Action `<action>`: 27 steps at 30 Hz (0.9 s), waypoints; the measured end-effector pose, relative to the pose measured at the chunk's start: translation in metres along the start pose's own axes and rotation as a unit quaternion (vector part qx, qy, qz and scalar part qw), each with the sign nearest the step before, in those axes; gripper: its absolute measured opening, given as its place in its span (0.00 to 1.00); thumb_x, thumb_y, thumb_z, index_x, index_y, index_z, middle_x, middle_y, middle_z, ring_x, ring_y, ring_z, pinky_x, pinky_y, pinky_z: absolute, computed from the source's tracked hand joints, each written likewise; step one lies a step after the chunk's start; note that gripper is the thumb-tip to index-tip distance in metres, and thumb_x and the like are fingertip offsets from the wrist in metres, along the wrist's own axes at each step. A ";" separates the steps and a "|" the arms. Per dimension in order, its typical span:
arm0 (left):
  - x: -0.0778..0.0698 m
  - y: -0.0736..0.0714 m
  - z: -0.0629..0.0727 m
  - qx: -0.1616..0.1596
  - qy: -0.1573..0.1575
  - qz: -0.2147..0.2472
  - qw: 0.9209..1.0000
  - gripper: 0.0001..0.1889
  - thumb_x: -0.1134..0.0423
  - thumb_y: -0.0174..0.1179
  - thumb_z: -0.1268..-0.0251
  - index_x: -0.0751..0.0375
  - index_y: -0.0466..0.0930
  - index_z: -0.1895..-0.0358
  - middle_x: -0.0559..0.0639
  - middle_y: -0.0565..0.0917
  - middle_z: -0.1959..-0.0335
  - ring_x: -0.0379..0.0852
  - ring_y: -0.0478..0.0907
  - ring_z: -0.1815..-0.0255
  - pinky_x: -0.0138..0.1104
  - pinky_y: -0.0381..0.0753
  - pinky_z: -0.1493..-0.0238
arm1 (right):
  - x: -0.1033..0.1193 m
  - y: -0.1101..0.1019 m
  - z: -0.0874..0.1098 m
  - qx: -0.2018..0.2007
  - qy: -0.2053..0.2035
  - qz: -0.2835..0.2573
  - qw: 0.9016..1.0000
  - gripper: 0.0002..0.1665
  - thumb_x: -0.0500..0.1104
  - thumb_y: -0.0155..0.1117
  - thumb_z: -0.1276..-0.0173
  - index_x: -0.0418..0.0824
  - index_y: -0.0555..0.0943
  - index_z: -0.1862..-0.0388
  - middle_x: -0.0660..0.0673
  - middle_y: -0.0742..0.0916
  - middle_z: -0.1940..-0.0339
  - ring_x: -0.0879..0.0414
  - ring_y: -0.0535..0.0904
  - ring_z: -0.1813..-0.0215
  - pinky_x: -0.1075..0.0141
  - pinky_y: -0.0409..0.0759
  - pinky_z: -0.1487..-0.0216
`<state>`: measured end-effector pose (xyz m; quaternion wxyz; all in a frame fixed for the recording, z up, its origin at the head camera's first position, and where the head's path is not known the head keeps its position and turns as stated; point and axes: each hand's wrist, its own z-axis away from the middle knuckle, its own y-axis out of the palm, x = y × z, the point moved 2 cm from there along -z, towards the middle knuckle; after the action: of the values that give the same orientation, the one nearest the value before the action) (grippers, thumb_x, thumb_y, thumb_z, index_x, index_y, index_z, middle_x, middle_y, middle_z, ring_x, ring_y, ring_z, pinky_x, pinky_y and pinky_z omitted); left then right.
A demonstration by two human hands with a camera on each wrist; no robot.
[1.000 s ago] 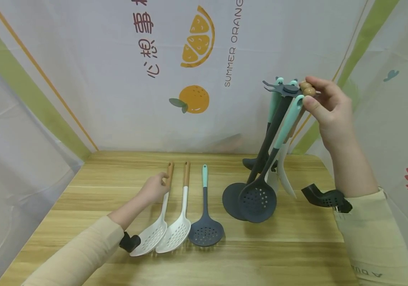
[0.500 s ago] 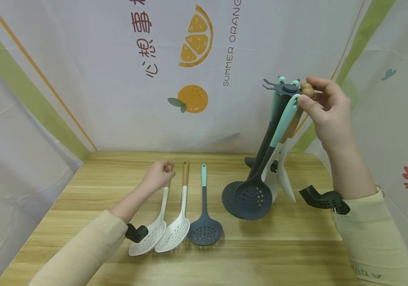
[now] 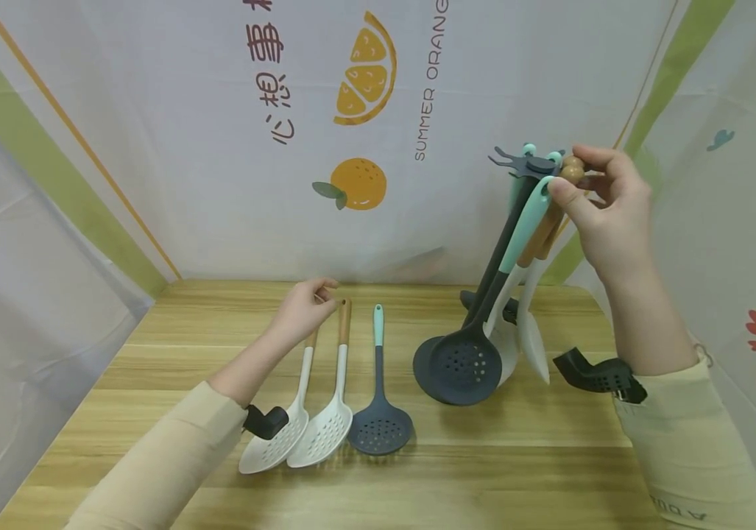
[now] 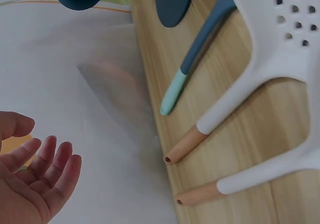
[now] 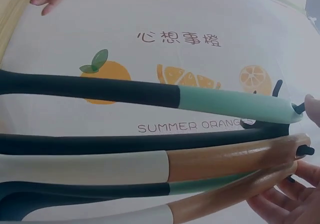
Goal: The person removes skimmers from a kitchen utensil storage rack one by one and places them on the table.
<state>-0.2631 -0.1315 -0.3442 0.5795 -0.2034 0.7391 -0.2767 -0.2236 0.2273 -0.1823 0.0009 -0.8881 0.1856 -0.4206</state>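
My left hand (image 3: 305,308) hovers above the wooden handle end of a white slotted spoon (image 3: 302,374); its fingers are loosely bent and hold nothing. In the left wrist view the hand's palm and fingers (image 4: 62,176) are apart from every utensil. My right hand (image 3: 616,210) grips the top of a dark utensil rack (image 3: 540,166), its thumb by the mint handle of a hanging skimmer (image 3: 465,366). In the right wrist view its fingers touch the ends of wooden handles (image 5: 235,156). White utensils (image 3: 532,346) hang behind.
On the wooden table (image 3: 457,478) lie a second white slotted spoon (image 3: 323,434) and a dark skimmer (image 3: 380,427) with a mint handle. The rack's round base (image 3: 422,368) stands to their right. A printed cloth (image 3: 218,184) hangs behind the table.
My left hand has let go of the left spoon's handle and risen up and right. Under my right hand the rack has turned slightly, the hanging skimmer shifting left.
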 end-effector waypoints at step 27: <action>-0.059 0.026 -0.009 0.020 0.104 0.067 0.992 0.16 0.62 0.59 0.33 0.61 0.78 0.44 0.50 0.83 0.61 0.45 0.79 0.61 0.38 0.79 0.62 | 0.004 0.003 0.005 -0.036 0.002 0.093 0.995 0.29 0.46 0.70 0.39 0.38 0.75 0.41 0.54 0.77 0.51 0.59 0.72 0.50 0.70 0.70 0.58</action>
<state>-0.2568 -0.0731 -0.3158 0.5207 -0.1114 0.8016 -0.2719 -0.2190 0.2222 -0.1830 0.0082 -0.8656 0.2827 -0.4132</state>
